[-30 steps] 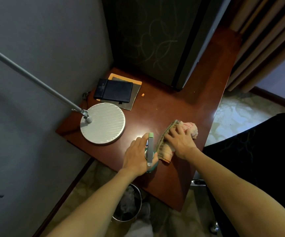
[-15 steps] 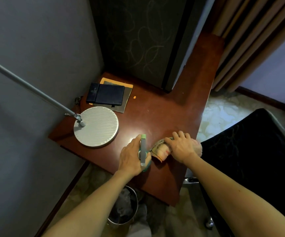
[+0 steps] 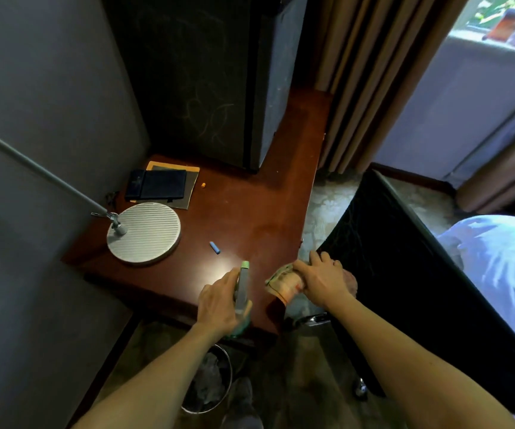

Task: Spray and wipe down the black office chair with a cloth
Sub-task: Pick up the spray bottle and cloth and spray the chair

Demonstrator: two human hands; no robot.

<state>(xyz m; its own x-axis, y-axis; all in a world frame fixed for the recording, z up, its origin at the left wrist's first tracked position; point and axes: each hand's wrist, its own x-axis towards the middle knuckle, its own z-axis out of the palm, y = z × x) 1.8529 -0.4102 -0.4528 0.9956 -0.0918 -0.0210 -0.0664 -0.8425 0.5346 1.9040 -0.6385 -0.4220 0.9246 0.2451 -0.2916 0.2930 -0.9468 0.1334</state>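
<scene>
Reddish wood desk (image 3: 250, 196), item list. Spray bottle (image 3: 243, 284), green-tipped: grasped in left hand (image 3: 220, 301), 6 o'clock of desk. Cloth (image 3: 284, 283), bunched, patterned: clutched under right hand (image 3: 322, 281) at desk's 5 o'clock edge. Black office chair (image 3: 404, 274): 3 o'clock, unsprayed as far as can be seen. Step judged: gathering supplies; next, turn toward chair, aim nozzle. Obscured: bottle body, cloth's far end, chair seat; small blue object (image 3: 215, 247) unidentifiable.

no readable text, labels or numbers
</scene>
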